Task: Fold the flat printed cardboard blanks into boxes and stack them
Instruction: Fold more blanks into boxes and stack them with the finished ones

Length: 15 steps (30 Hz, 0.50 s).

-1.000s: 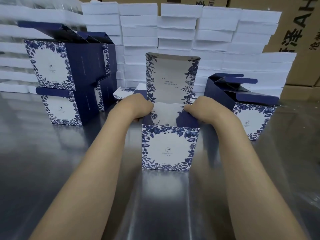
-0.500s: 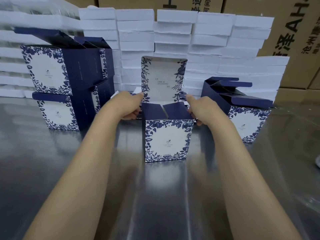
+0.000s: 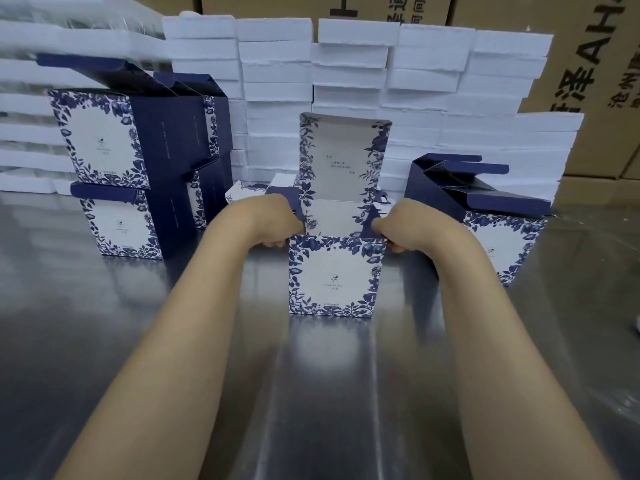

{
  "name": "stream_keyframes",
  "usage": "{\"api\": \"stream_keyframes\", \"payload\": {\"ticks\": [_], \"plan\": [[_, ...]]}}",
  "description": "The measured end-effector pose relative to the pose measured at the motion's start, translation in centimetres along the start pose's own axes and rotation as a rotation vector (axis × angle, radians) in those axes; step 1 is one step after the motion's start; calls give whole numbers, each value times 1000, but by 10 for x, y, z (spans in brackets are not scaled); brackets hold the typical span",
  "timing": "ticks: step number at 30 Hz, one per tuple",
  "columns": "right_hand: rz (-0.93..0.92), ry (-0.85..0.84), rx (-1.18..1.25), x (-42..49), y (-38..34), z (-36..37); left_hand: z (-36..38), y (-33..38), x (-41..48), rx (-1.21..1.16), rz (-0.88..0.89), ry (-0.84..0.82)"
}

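A blue-and-white floral box [image 3: 335,276] stands upright on the steel table in the middle, its lid flap [image 3: 343,157] raised at the back. My left hand [image 3: 273,221] grips the box's top left edge and side flap. My right hand [image 3: 403,225] grips the top right edge, fingers curled over the dark blue side flap. At the left, folded boxes are stacked two high [image 3: 128,174]. Another folded box [image 3: 498,237] with open navy flaps sits at the right. Some flat printed blanks [image 3: 249,192] lie behind my left hand.
A wall of stacked white foam pieces [image 3: 381,77] runs along the back of the shiny steel table [image 3: 329,393]. Brown cartons with black lettering [image 3: 588,64] stand behind at the right.
The two navy side flaps that lay folded inward over the box's top half a second ago now stand up and apart under my hands. The view moved slightly closer.
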State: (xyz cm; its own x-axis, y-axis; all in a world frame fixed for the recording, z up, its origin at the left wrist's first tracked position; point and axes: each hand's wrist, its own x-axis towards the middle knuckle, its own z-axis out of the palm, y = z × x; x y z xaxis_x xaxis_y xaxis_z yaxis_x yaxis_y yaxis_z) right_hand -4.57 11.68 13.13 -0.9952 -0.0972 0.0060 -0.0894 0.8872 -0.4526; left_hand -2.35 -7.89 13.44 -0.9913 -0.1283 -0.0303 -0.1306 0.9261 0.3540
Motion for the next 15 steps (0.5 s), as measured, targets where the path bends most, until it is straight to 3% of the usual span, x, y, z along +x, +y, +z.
{"api": "stream_keyframes", "payload": {"ticks": [5, 11, 15], "plan": [[5, 207, 38, 5, 4, 6, 3, -1, 5, -74, 30, 145], [8, 64, 280, 7, 12, 0, -2, -8, 4, -160, -2, -27], [0, 27, 284, 10, 10, 11, 8, -5, 8, -209, 10, -56]]}}
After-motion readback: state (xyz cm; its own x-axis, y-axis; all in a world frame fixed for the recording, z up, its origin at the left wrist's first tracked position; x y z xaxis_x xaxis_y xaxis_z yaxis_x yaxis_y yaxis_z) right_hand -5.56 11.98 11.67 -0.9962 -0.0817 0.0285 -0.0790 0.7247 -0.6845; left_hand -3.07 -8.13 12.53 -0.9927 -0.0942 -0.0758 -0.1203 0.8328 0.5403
